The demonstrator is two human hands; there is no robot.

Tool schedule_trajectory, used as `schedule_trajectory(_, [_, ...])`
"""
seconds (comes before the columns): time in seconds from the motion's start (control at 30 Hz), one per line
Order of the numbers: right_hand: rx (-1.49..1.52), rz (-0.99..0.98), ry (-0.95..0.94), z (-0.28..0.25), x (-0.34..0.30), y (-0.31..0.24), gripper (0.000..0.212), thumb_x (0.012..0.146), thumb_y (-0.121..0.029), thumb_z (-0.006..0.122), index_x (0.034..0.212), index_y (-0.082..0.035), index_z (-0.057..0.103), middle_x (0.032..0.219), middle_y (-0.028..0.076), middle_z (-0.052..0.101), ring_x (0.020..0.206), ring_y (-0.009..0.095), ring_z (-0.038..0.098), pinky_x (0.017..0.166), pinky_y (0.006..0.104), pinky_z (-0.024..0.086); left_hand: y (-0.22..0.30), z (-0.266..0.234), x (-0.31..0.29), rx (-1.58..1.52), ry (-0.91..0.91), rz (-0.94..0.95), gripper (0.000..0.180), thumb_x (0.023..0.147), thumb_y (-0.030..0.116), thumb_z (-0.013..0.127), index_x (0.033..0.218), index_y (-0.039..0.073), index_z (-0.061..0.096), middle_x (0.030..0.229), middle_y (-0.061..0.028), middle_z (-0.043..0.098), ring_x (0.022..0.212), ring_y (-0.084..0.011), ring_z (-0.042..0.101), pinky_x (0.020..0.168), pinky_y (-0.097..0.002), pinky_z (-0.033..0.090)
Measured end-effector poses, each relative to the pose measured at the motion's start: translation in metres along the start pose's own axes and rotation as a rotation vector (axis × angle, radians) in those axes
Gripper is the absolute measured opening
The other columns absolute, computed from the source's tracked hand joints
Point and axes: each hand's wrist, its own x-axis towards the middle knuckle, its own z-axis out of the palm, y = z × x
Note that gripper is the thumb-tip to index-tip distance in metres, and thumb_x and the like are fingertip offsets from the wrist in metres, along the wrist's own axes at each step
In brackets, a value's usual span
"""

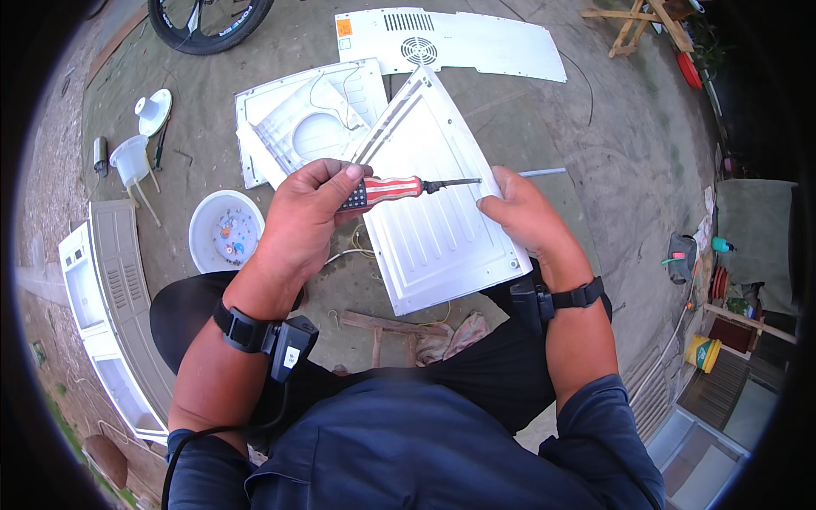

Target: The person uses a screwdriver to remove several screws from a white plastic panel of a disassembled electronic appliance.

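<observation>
Screwdriver [399, 188]: glossy plastic handle, dark metal shaft; panel [442, 229]: smooth white ribbed sheet.

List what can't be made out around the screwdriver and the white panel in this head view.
- Screwdriver tip: hidden at the right hand fingers, head view.
- Screwdriver handle end: covered by the left hand.
- White panel near edge: whether it rests on the lap is unclear.
- Contents of the white bowl: too small to identify.
- Bicycle wheel: cut off by the top edge.

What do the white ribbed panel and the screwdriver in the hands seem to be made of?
The panel looks like thin painted or coated sheet metal: pressed ribs, crisp edges, a dull sheen; plastic is possible. The screwdriver has a glossy, probably plastic, striped handle and a dark metal shaft.
</observation>
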Motion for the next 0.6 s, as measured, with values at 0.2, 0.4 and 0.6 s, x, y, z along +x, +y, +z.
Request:
schedule_trajectory(0.2, [-0.029,0.032,-0.056,-0.002,0.000,-0.004,0.047,0.084,-0.010,0.058,0.125,0.012,0.057,0.110,0.019,0.068,0.100,0.023,0.065,0.090,0.0337,0.050,0.002,-0.001,-0.004,0.272,-0.050,0.151,0.020,0.097,0.009,0.066,0.112,-0.001,0.060,0.116,-0.0137,0.067,0.106,-0.0184,0.066,0.095,-0.0337,0.055])
schedule_trajectory(0.4, [-0.001,-0.024,0.025,0.002,0.003,0.008,0.044,0.082,-0.012,0.057,0.120,0.010,0.060,0.103,0.020,0.070,0.094,0.024,0.068,0.085,0.0357,0.052,0.018,0.000,-0.014,0.820,-0.199,0.469,0.033,0.085,-0.005,0.069,0.113,0.002,0.054,0.115,-0.0128,0.062,0.106,-0.0206,0.063,0.092,-0.0336,0.050])
schedule_trajectory(0.6, [-0.007,-0.049,0.044,0.001,0.003,0.010,0.042,0.082,-0.012,0.057,0.117,0.010,0.060,0.101,0.020,0.070,0.093,0.024,0.067,0.085,0.0356,0.052,0.016,-0.003,-0.015,0.990,-0.156,0.604,0.030,0.089,0.005,0.071,0.115,0.001,0.056,0.111,-0.0177,0.058,0.095,-0.0315,0.066,0.084,-0.0372,0.052])
